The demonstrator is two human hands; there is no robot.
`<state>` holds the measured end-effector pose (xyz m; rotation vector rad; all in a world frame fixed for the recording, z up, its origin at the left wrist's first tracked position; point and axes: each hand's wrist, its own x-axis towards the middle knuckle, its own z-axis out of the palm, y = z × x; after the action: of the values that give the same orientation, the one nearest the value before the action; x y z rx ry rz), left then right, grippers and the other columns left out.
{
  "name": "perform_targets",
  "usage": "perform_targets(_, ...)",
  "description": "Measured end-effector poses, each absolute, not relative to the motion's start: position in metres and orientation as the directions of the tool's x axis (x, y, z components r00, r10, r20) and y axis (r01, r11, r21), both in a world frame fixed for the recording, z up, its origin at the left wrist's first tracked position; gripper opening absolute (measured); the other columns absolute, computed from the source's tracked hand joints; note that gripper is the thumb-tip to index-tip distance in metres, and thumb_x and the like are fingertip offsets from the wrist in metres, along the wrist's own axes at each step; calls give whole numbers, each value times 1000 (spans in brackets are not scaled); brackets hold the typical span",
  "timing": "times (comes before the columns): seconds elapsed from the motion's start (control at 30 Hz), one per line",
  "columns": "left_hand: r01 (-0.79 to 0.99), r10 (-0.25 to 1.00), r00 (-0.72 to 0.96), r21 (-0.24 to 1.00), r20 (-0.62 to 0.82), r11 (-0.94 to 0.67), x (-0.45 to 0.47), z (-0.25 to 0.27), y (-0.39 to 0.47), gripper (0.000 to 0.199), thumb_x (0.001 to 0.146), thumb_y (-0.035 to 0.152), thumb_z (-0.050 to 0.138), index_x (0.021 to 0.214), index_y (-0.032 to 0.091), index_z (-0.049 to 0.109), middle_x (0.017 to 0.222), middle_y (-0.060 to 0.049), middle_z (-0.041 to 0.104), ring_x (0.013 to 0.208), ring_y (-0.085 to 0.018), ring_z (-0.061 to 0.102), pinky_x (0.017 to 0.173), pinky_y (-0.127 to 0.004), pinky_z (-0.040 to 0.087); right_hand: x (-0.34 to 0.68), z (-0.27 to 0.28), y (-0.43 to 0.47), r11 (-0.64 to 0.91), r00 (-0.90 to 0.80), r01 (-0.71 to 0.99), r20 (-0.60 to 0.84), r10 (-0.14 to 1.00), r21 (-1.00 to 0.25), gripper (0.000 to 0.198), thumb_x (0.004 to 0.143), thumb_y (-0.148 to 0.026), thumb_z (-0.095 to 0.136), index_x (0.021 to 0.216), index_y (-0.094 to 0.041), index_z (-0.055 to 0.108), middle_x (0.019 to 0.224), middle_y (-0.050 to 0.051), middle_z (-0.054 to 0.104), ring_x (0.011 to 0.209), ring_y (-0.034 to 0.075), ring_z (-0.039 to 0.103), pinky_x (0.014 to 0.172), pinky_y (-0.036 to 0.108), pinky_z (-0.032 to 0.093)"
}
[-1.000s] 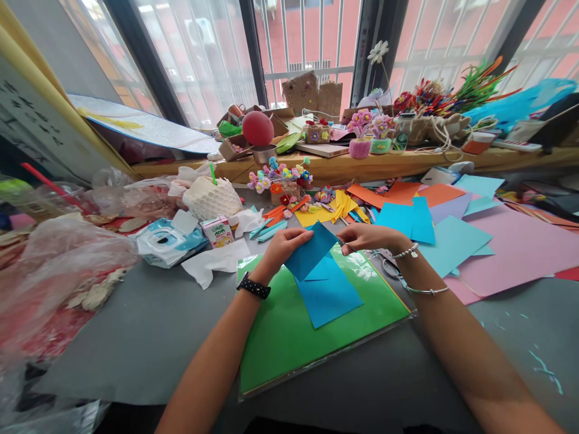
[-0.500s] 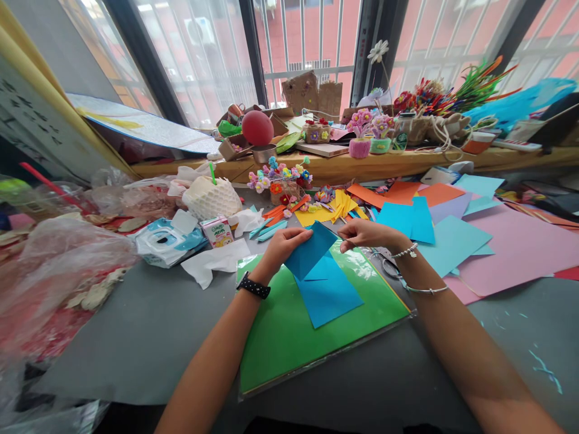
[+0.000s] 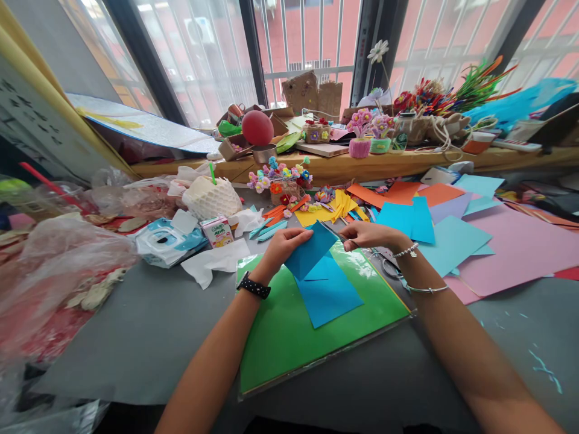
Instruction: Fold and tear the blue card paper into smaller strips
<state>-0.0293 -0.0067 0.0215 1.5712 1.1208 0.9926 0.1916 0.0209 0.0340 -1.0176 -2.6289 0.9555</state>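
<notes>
My left hand [image 3: 289, 244] pinches a folded piece of blue paper [image 3: 311, 254] by its left side, thumb on top. My right hand [image 3: 368, 235] is closed round a pair of scissors [image 3: 335, 231]; their thin dark blades reach left to the paper's upper right edge, and the handles are mostly hidden by my fingers. Below both hands a larger blue sheet [image 3: 332, 298], with a short slit near its top, lies on a stack of green paper [image 3: 271, 352] in a clear sleeve.
Pastel and blue sheets [image 3: 456, 244] spread to the right, with paper scraps [image 3: 545, 371] nearer me. A wipes pack [image 3: 169, 241], a drink carton [image 3: 217, 231] and plastic bags [image 3: 67, 265] lie left. Yellow strips [image 3: 341, 205] and a flower basket [image 3: 283, 188] stand behind my hands.
My right hand has turned slightly and its fingers have shifted, so more of the scissors shows at the paper's edge. My left hand and the paper have stayed in place.
</notes>
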Motion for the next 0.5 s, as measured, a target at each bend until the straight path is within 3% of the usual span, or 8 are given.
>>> perform_targets(0.5, 250, 959, 279, 959, 57, -130, -29, 25, -10, 33, 62, 46, 61, 70, 14, 65, 64, 0, 57, 57, -10, 45, 51, -21, 31, 188, 37, 18, 546, -706, 593, -55, 706, -592, 51, 65, -61, 50, 51, -18, 28, 52, -6, 21, 49, 6, 21, 44, 23, 14)
